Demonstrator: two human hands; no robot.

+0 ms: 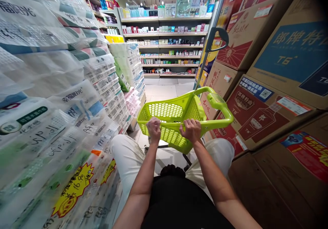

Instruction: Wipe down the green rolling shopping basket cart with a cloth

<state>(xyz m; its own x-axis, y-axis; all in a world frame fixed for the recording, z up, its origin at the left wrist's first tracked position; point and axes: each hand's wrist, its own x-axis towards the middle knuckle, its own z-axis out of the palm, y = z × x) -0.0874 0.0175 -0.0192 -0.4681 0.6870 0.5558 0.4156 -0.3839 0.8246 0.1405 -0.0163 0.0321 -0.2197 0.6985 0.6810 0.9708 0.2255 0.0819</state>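
A lime-green plastic shopping cart (pixel 176 140) with honeycomb holes stands sideways in front of me, its handle (pixel 225 113) pointing to the right. My left hand (pixel 154 129) is closed on the near rim, toward the cart's front end at the left. Farther right along the same rim, my right hand (pixel 191 130) has its fingers wrapped over the edge, close to where the handle begins. Through the side holes I make out no goods in the basket. My knees are on either side of the cart's lower part.
Stacked tissue packs (pixel 87 119) with handwritten prices line the left side. Cardboard cartons (pixel 258 113) are piled on the right. A hand truck's grey pole with a black grip (pixel 216 39) leans by them. Shelves of small boxed goods (pixel 166 34) stand across the far end of the tiled floor (pixel 164 87).
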